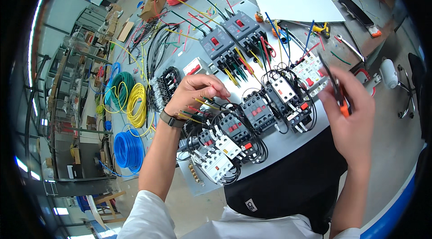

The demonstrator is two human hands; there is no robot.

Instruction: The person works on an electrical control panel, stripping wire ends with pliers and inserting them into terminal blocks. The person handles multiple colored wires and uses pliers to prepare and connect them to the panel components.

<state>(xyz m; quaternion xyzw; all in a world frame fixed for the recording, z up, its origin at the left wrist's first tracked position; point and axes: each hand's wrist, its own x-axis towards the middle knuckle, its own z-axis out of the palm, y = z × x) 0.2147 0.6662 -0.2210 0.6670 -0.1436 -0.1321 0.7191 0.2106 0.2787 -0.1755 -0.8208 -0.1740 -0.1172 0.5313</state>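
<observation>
The left hand [195, 93] is curled nearly to a pinch, its catch unclear to me, loose wires [191, 118] just beneath; the right hand [353, 115] grips an orange-handled tool [345, 109] beside the wired panel [281, 142].

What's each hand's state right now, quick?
Left hand: fingers curled by the wires; can't tell whether it grips one.
Right hand: closed on an orange-handled tool.

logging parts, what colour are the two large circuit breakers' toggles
Both toggles are red, clearest in the head view.
</observation>
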